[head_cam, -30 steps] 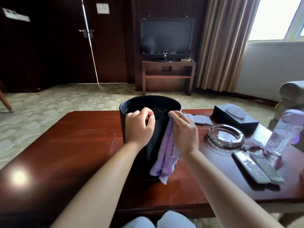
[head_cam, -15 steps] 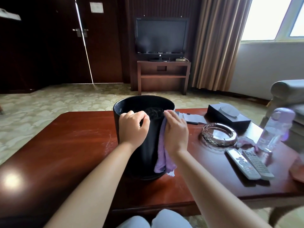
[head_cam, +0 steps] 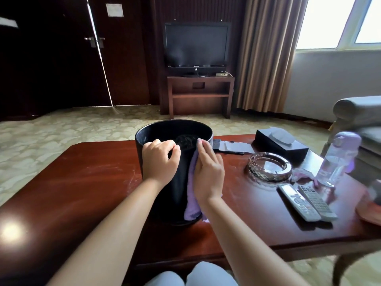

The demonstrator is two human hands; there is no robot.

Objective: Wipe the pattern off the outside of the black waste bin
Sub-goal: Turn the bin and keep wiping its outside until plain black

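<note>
Just one bin [head_cam: 175, 188], one cloth [head_cam: 191, 205], two remotes [head_cam: 307, 202]

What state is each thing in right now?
Bin: upright on table, open top.
Cloth: pressed flat against bin's side.
Left hand: gripping bin's rim.
Right hand: flat on cloth.
Television: screen dark.
Bottle: upright, capped.
Remotes: lying side by side.

one bin [head_cam: 165, 195], one cloth [head_cam: 191, 203], two hands (left [head_cam: 159, 162], right [head_cam: 208, 172]), two remotes [head_cam: 307, 203], one ashtray [head_cam: 270, 167], one bottle [head_cam: 338, 157], one TV [head_cam: 196, 46]
</note>
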